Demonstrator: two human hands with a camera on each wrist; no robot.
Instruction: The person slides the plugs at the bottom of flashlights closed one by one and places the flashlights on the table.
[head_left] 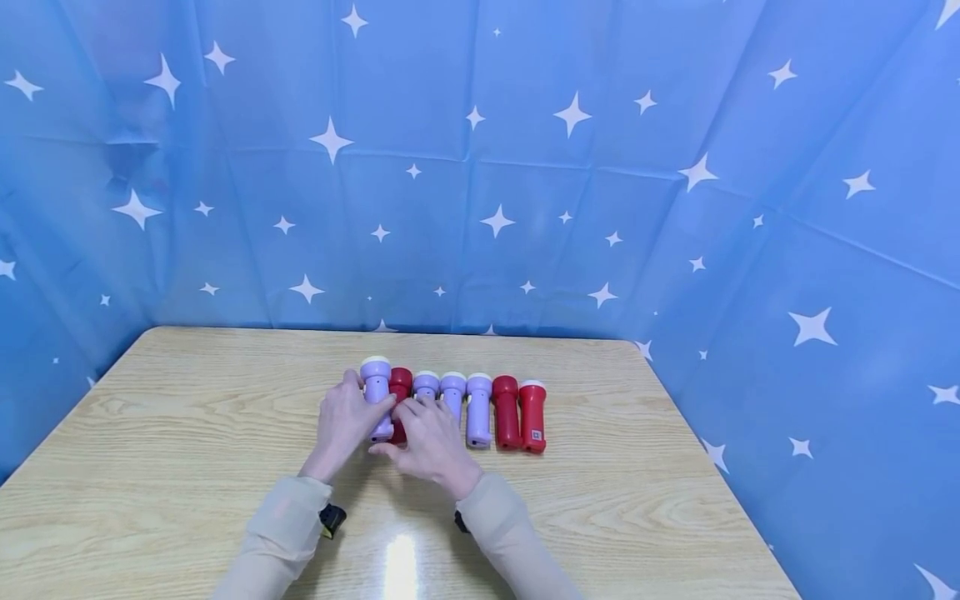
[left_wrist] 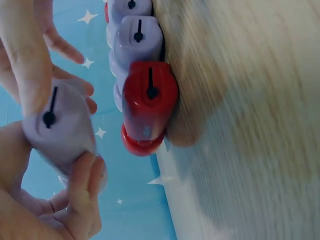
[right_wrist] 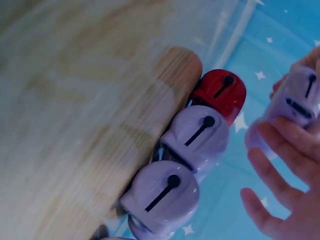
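Observation:
My left hand [head_left: 347,423] grips a purple flashlight [head_left: 377,393], tilted and raised off the table at the left end of a row. Thumb and fingers of my right hand [head_left: 431,442] lie on either side of its tail end, as the left wrist view shows. A black slot ending in a round dot marks the held flashlight's end [left_wrist: 49,118]. Beside it a red flashlight [left_wrist: 150,95] lies on the table. Purple flashlights [right_wrist: 160,200] follow in the row, partly hidden by my right hand in the head view.
At the row's right end lie a dark red flashlight [head_left: 506,414] and a brighter red flashlight [head_left: 533,412] with a white rim and a printed label. Wood-grain table [head_left: 637,500] surrounds the row. Behind hangs a blue curtain [head_left: 420,200] with white stars.

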